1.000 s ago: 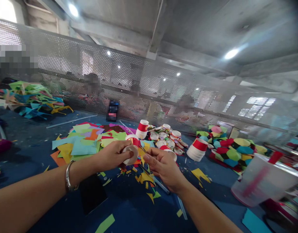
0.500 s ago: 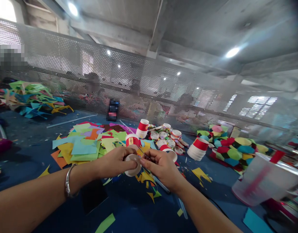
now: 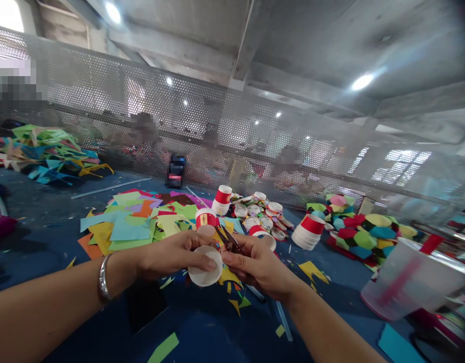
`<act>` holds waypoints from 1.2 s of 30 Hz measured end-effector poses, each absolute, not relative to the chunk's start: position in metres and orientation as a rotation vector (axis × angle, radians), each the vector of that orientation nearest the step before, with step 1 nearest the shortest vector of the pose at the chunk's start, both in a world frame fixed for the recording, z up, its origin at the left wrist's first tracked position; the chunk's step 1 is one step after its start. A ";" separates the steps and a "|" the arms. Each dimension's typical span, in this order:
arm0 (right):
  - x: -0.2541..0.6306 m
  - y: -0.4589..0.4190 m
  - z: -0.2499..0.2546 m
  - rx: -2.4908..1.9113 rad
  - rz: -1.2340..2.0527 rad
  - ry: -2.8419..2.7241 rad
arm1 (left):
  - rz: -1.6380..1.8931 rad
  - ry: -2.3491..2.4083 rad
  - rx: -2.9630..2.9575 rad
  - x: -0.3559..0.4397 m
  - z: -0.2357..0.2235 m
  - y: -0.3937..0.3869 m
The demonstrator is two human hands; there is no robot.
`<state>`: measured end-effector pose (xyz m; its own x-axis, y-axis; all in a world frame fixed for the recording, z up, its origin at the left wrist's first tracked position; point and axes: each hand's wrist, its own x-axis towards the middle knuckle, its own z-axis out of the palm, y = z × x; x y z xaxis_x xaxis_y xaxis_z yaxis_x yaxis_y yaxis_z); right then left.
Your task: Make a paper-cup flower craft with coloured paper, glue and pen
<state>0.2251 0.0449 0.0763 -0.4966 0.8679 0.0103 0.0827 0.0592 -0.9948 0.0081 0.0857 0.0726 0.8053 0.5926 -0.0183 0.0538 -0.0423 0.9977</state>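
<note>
My left hand [image 3: 179,254], with a silver bangle at the wrist, pinches a small white paper cup [image 3: 204,275]. The cup is tilted so that a round white face points toward me, and the thumb presses on it. Close on the right, my right hand [image 3: 251,259] is closed around a pair of scissors [image 3: 228,239]. Their blades point up and to the left, slightly apart, above the cup. Fingers cover the scissors' handles. Just beyond both hands stands a red and white paper cup [image 3: 206,221]. Yellow paper scraps [image 3: 229,275] lie beneath the hands.
Coloured paper sheets [image 3: 130,227] are piled left of centre. Beyond are stacked cups [image 3: 222,200], small round pieces [image 3: 252,210] and another cup stack [image 3: 308,232]. Coloured paper balls [image 3: 368,232] and a translucent bucket [image 3: 399,287] stand right. A perforated screen [image 3: 217,116] borders the table.
The white paper cup has turned and come slightly nearer, so more of its round face shows. The scissors have tipped upward, with their blades more visible and farther apart.
</note>
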 end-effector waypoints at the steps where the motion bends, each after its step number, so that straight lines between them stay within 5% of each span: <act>1: 0.225 0.045 0.077 -0.941 1.503 -1.686 | 0.478 0.520 1.531 0.009 0.073 0.084; 14: 0.221 0.053 0.071 -1.070 0.858 -1.810 | 0.942 0.687 1.648 0.017 0.066 0.095; 36: 0.220 0.042 0.070 -1.097 0.302 -2.034 | 0.944 0.467 1.839 0.014 0.059 0.096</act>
<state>0.2195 0.0422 0.0702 -0.3146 0.7879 0.5293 0.5998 0.5972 -0.5325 0.0141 0.0961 0.0588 0.6239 0.6712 0.4001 -0.0889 -0.4478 0.8897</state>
